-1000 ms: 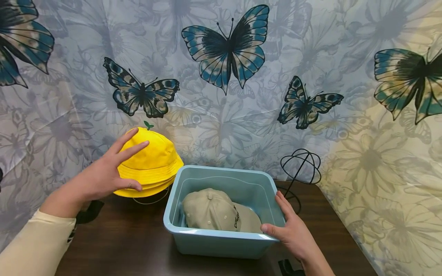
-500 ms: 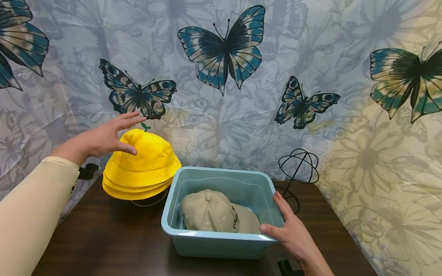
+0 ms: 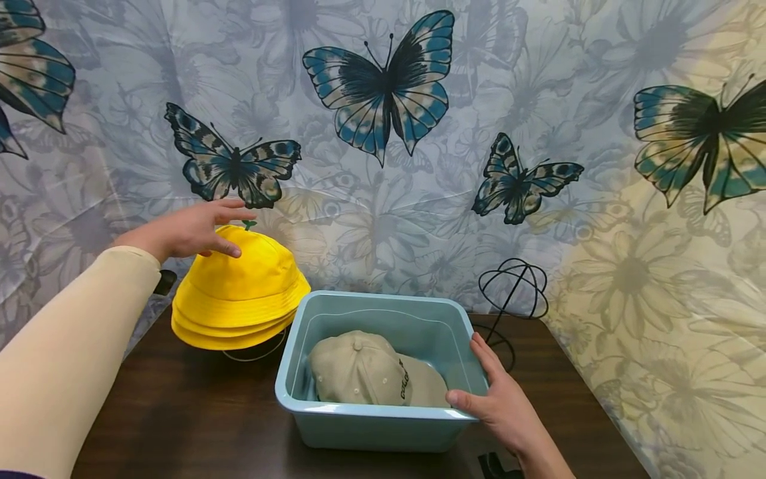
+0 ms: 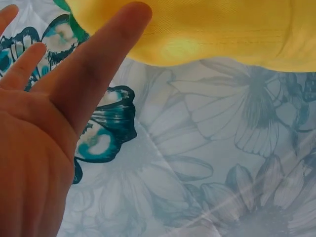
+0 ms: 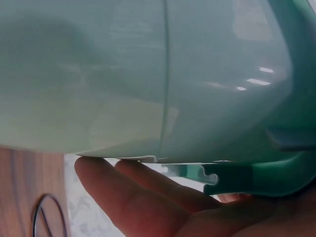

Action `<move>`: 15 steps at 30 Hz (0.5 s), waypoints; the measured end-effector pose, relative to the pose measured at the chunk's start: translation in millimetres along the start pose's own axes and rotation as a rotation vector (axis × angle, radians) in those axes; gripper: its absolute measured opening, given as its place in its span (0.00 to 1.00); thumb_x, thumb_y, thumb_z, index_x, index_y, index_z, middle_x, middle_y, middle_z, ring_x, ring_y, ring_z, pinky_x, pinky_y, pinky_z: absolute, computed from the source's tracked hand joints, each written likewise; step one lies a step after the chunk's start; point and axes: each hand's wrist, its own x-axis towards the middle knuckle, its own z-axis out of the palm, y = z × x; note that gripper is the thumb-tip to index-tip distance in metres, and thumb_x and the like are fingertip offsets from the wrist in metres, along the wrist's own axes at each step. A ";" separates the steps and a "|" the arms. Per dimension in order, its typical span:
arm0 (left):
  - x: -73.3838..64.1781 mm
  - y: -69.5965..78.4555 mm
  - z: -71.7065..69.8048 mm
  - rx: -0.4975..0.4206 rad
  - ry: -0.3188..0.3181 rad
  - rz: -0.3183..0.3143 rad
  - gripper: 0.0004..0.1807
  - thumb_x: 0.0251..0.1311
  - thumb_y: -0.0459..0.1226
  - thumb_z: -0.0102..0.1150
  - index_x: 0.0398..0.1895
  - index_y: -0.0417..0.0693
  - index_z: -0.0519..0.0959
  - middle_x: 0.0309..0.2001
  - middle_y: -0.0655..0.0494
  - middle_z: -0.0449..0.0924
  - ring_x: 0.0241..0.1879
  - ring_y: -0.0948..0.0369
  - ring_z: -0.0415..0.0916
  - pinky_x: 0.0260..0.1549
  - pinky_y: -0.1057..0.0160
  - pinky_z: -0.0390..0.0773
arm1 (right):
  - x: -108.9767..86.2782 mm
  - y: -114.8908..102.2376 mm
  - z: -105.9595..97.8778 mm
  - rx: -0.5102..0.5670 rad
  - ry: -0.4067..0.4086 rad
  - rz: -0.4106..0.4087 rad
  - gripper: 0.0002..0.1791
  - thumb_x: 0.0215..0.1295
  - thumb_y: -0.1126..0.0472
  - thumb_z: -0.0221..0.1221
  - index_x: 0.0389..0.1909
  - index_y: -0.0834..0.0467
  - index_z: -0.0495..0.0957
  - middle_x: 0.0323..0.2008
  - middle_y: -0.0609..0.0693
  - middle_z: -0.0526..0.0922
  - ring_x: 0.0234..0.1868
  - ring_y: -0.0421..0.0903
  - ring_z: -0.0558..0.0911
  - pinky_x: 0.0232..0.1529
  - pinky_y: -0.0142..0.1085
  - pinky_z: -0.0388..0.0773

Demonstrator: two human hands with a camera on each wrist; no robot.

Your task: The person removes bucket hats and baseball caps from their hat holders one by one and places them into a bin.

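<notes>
In the head view, a stack of yellow bucket hats [image 3: 242,293] with a green sprout on top stands at the left. My left hand [image 3: 188,229] is at its crown, thumb over the yellow cloth and fingers outstretched near the sprout; contact is unclear. The left wrist view has the thumb [image 4: 98,64] in front of the yellow fabric [image 4: 212,29]. A light blue plastic bin [image 3: 377,429] sits in the middle, with a beige baseball cap [image 3: 356,369] inside. My right hand [image 3: 509,409] holds the bin's near right corner, thumb at the rim and fingers against the outer side.
A black wire hat stand [image 3: 509,309] is behind the bin at the right. A ring-shaped base [image 3: 254,357] shows under the yellow hats. The dark wooden table [image 3: 197,412] meets a butterfly-printed cloth [image 3: 383,239] at the back.
My left hand has risen from in front of the yellow hats to their top, then shifted slightly right. The right hand keeps its place on the bin; the whole view has drifted a little.
</notes>
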 end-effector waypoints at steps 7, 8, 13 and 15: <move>8.4 1.1 2.8 0.012 -0.005 -0.003 0.42 0.58 0.41 0.72 0.75 0.46 0.64 0.78 0.40 0.40 0.67 0.32 0.55 0.42 0.44 0.81 | 0.4 -1.7 -1.0 0.018 0.005 0.011 0.57 0.59 0.46 0.71 0.80 0.57 0.47 0.79 0.47 0.41 0.76 0.61 0.46 0.64 0.65 0.56; 9.5 1.2 3.5 0.011 -0.006 -0.005 0.41 0.59 0.41 0.71 0.75 0.45 0.64 0.78 0.40 0.40 0.67 0.32 0.55 0.43 0.44 0.81 | 0.3 -1.7 -0.9 0.021 0.007 0.013 0.57 0.58 0.46 0.71 0.80 0.57 0.47 0.79 0.47 0.41 0.76 0.61 0.46 0.64 0.64 0.56; 13.9 0.6 5.3 -0.006 -0.022 -0.021 0.37 0.60 0.37 0.70 0.72 0.42 0.67 0.77 0.38 0.44 0.66 0.31 0.56 0.42 0.43 0.82 | -0.6 -1.5 0.4 0.022 0.010 0.012 0.57 0.58 0.46 0.71 0.79 0.58 0.47 0.79 0.47 0.41 0.76 0.60 0.46 0.64 0.65 0.55; 16.1 0.5 6.3 0.006 -0.030 -0.017 0.35 0.61 0.37 0.70 0.71 0.41 0.69 0.76 0.38 0.48 0.66 0.31 0.56 0.41 0.44 0.82 | -0.7 -1.7 0.3 0.017 0.011 0.016 0.57 0.58 0.45 0.71 0.79 0.58 0.48 0.79 0.47 0.41 0.76 0.61 0.46 0.64 0.66 0.55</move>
